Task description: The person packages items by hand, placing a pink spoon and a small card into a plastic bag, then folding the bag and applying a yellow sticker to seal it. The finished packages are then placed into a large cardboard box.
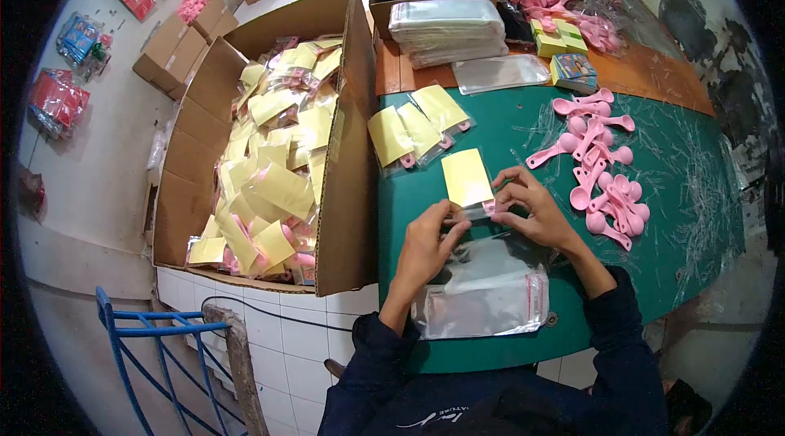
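Scoop (489, 208) mostly behind yellow card (467, 176)

Clear bags (482, 309) – glossy plastic film (light-streaked); scoops (580, 197) – smooth plastic; yellow card (466, 177), matt paper; carton (347, 158), matt cardboard.

the card (467, 174) is pale yellow, the scoops (580, 197) pink, the tabletop (511, 125) green.
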{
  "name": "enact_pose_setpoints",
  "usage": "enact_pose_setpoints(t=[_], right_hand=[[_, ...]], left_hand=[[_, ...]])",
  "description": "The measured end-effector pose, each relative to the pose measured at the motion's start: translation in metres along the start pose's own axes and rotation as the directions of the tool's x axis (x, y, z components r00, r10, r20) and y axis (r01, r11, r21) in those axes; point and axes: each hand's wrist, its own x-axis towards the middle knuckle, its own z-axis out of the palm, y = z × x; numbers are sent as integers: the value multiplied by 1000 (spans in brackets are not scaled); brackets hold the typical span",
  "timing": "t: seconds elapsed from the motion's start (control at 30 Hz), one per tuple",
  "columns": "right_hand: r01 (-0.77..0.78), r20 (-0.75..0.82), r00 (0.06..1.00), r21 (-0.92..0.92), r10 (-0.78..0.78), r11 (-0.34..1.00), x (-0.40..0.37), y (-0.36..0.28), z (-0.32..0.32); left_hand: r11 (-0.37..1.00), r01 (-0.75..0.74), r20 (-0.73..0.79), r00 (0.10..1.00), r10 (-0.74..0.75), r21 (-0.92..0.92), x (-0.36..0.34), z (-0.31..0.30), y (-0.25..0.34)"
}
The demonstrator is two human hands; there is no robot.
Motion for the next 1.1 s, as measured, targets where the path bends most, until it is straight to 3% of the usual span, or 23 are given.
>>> enact_pose_setpoints(t=[0.1, 0.2, 0.37, 0.5, 0.6, 0.7, 0.9, 1.0, 1.1], right_hand=[[-159, -34, 984, 249, 173, 955, -2, 9, 9], [-454, 155, 872, 611, 464, 649, 0, 6, 11], [-362, -58, 897, 475, 439, 802, 1, 9, 21], [-348, -168, 873, 442, 457, 827, 2, 7, 28], [-342, -218, 870, 378, 441, 861, 2, 3, 30], [-324, -215, 885, 352, 413, 878, 2, 5, 31], [-317, -228, 886, 336, 403, 887, 3, 0, 32], [-374, -147, 913, 68, 380, 925, 4, -9, 20], [-140, -190, 979, -351, 76, 926, 7, 7, -14]], left_hand=[[997, 71, -40, 997, -73, -43, 0, 3, 2], [999, 37, -98, 995, -34, 26, 1, 6, -7], [988, 143, -99, 986, -137, 53, 3, 5, -8], [985, 168, -100, 981, -164, 33, 4, 4, -8], [983, 117, -151, 979, -139, -141, 4, 10, -14], [965, 177, -154, 966, -207, -192, 4, 9, -11], [974, 157, -72, 983, -170, -161, 3, 8, -14], [1000, 8, -102, 995, -10, -19, 2, 6, -15], [1000, -13, -75, 997, 15, 24, 4, -3, -3]])
